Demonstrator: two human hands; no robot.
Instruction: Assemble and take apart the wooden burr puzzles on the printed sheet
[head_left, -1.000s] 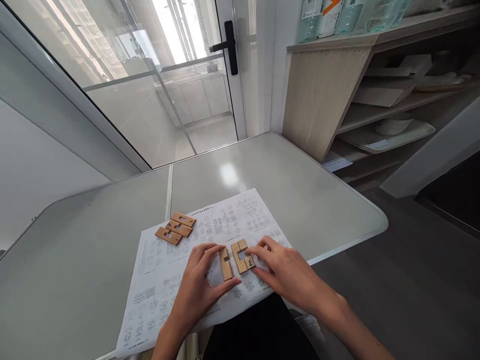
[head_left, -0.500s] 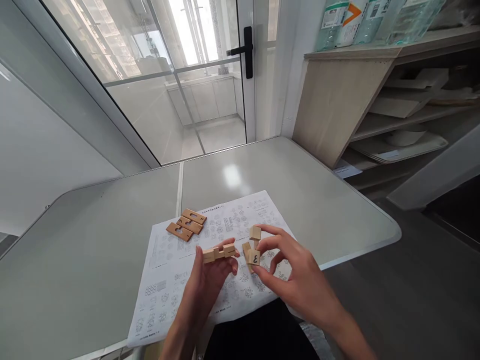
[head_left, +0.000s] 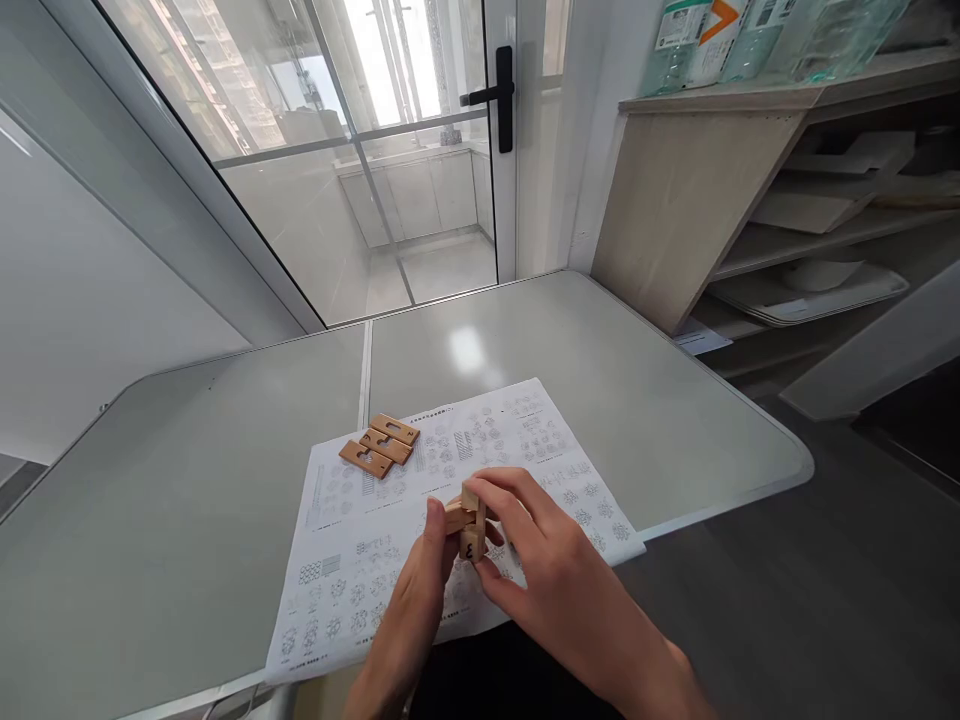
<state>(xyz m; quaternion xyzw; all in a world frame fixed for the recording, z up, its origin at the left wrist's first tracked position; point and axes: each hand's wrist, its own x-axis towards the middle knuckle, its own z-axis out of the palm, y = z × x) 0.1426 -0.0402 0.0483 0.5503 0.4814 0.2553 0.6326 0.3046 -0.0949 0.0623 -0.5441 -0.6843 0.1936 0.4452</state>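
Both hands meet over the printed sheet around small notched wooden puzzle pieces. My left hand (head_left: 426,570) is closed on a pale wooden piece (head_left: 454,517), its thumb pointing up along the side. With thumb and fingertips, my right hand (head_left: 536,545) grips another wooden puzzle piece (head_left: 470,543), which has a dark "3"-like mark on one end. The two pieces touch or overlap; how far they fit together is hidden by the fingers. Three flat brown wooden plates with cut-outs (head_left: 386,447) lie on the sheet's far left part.
A large white sheet (head_left: 330,620) with rows of small line drawings lies on the grey-green table (head_left: 187,520). Behind the table stands a glazed door with a black handle (head_left: 504,98). On the right, a wooden shelf (head_left: 675,190) carries clear plastic bottles (head_left: 679,45).
My right hand has moved left, bringing its marked wooden piece against the one in my left hand. Before, the pieces were apart. The view has shifted slightly.
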